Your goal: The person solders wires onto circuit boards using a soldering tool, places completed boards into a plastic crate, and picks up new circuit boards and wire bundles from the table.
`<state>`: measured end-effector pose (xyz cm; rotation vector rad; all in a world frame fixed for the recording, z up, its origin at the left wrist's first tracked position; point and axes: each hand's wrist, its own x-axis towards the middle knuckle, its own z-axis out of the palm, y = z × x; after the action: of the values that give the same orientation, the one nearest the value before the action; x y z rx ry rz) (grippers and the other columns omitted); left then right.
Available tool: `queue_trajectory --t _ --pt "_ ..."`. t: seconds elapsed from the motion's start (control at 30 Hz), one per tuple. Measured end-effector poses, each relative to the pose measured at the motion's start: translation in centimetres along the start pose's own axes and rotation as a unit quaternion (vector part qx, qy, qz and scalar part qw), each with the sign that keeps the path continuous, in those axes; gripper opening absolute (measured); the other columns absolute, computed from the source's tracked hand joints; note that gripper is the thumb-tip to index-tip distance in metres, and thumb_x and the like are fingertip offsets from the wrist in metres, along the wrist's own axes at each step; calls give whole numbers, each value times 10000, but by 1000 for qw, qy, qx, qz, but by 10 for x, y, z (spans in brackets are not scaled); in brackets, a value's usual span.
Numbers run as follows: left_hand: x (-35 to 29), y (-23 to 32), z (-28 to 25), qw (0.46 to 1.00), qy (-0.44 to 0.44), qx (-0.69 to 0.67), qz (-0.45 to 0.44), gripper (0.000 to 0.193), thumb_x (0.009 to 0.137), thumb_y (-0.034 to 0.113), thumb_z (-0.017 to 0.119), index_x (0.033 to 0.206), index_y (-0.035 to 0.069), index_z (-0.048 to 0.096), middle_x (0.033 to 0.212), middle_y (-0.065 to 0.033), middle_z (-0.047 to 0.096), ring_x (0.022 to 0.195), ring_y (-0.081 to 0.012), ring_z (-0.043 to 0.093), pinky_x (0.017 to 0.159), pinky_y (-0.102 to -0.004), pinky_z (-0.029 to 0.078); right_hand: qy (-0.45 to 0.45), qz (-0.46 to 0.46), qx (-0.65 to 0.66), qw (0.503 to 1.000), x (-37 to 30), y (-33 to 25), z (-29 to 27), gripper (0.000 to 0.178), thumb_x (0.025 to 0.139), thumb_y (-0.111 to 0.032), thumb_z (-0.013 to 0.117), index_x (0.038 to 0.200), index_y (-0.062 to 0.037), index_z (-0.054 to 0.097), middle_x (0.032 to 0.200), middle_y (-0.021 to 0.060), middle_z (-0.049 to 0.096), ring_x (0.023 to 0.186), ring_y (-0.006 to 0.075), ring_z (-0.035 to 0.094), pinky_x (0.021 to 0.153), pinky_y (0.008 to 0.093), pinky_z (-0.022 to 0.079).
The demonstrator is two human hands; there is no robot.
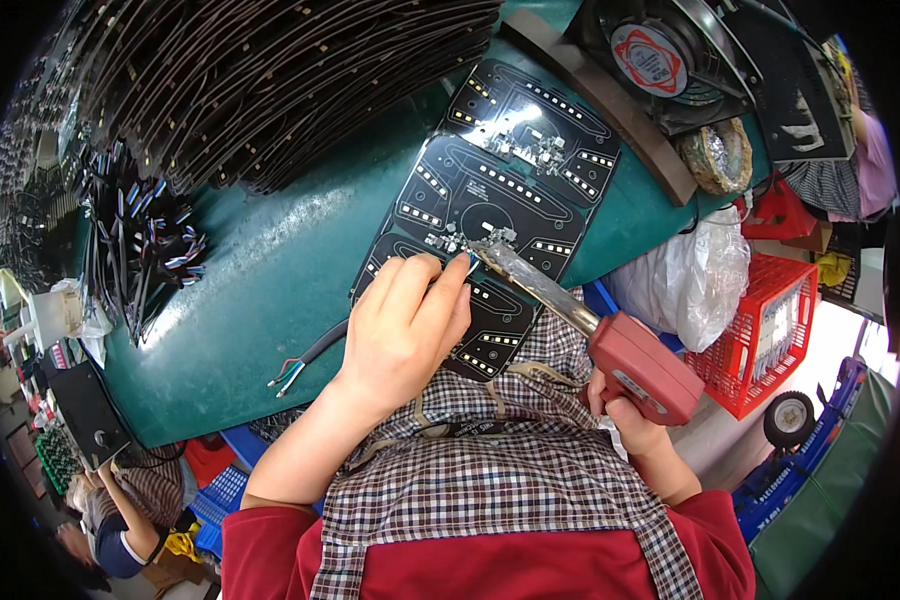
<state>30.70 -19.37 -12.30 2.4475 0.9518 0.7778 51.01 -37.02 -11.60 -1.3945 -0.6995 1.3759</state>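
Black, white-dotted circuit-board panel lies mid-scene on the smooth green surface; the left hand pinches thin coloured wires, apparently steadying them beneath the red-handled soldering iron the right hand grips.

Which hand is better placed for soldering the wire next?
Likely the right hand: it grips the red soldering iron, tip at the circuit board, while the left hand pinches the wire.

Red-white label on black fan; white lettering on blue cart.
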Motion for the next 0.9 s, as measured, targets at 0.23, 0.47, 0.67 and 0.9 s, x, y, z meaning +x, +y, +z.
queue_trajectory --t 0.23,0.47,0.67,0.9 --pt "0 1 -1 1000 1 4 3 325 647 -38 679 968 -27 628 814 -98 530 715 -239 538 624 -326 449 15 -58 -85 995 3 -1 4 717 722 -142 732 1306 84 382 880 55 650 648 62 562 615 191 457" --pt "0 0 0 1000 6 0 4 318 652 -34 678 965 -27 626 808 -97 523 706 -236 532 613 -325 444 11 -77 -135 988 8 -10 4 701 713 -188 748 1269 89 423 961 89 664 691 89 601 661 221 488" --pt "0 0 0 1000 3 5 2 315 655 -32 676 966 -22 628 805 -95 520 705 -236 532 614 -323 445 6 -65 -147 987 7 -11 1 696 726 -227 746 1252 99 428 971 114 663 846 182 648 767 288 497" --pt "-1 4 -1 999 -7 31 6 320 667 -29 673 983 -23 623 822 -100 522 710 -240 525 618 -325 443 36 -73 -82 993 -4 5 -2 702 760 -242 728 1273 108 401 974 120 661 671 97 580 653 230 476"
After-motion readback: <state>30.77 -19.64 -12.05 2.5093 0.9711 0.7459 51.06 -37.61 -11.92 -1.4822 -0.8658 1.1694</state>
